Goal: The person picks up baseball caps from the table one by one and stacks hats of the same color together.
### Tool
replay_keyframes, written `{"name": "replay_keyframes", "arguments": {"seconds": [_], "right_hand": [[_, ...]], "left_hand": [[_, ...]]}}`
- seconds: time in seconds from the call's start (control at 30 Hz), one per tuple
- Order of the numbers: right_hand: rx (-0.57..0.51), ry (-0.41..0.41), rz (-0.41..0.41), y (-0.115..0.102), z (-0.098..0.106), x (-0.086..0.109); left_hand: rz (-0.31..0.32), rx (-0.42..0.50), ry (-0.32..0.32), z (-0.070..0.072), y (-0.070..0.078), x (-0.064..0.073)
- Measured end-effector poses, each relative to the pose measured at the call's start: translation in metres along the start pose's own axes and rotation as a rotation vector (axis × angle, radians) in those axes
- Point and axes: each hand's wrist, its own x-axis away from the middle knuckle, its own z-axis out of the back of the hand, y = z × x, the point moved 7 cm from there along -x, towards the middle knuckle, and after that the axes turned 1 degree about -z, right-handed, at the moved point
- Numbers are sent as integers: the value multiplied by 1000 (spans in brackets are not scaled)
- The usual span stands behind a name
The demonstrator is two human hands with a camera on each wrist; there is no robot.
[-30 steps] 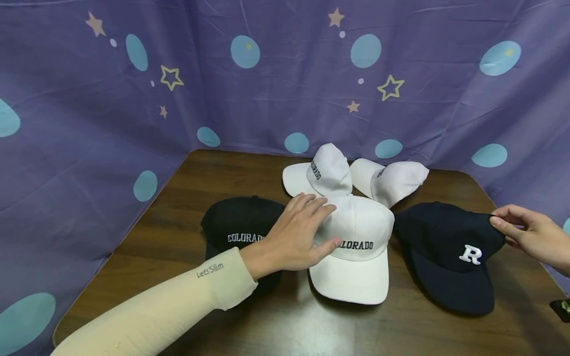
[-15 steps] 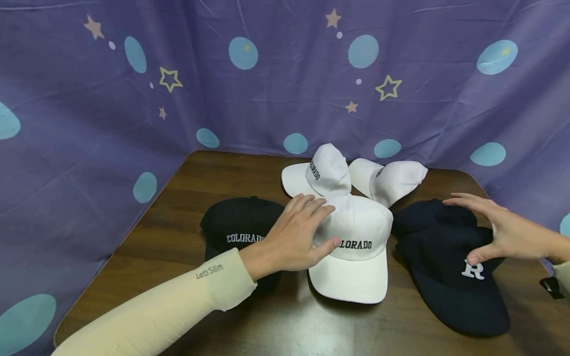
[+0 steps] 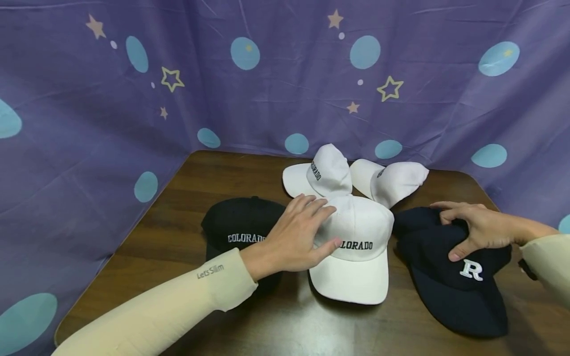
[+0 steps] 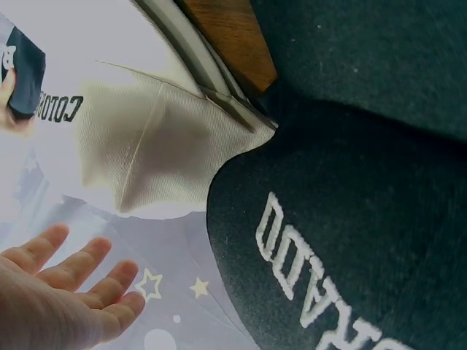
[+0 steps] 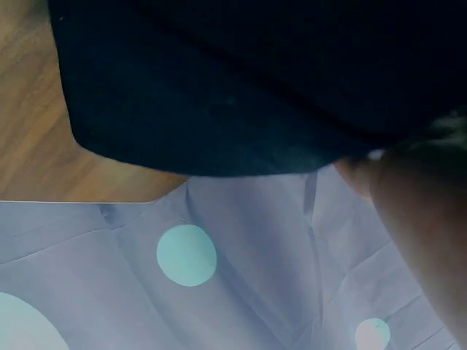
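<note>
My left hand (image 3: 294,235) hovers between a black baseball cap (image 3: 236,217) and a white baseball cap (image 3: 356,222), both lettered COLORADO. Its fingers are spread and relaxed, overlapping the white crown in the head view; in the left wrist view the fingers (image 4: 109,284) hold nothing. At the right, my right hand (image 3: 485,225) grips the crown of a navy baseball cap (image 3: 445,272) with a white R, thumb on the front and fingers curled over the top. A dark rounded form (image 3: 414,220) shows just behind that crown. In the right wrist view the navy cap (image 5: 219,95) covers most fingers.
Two more white caps lie at the back: one with its brim to the left (image 3: 331,173), the other tipped on its side (image 3: 398,180). The brown wooden table (image 3: 178,188) ends against a purple curtain (image 3: 276,99) with stars and blue dots.
My right hand let go of the navy cap's right edge, moved left over it, and now grips its crown. The cap's brim has shifted toward me. My left hand stays put.
</note>
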Motion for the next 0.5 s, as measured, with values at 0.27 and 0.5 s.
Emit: {"name": "replay_keyframes", "arguments": {"seconds": [0.27, 0.5], "right_hand": [[-88, -69, -109, 12, -4, -3], [-115, -129, -80, 10, -9, -6]], "left_hand": [[-2, 4, -6, -2, 1, 0], [-12, -5, 8, -1, 2, 0]]}}
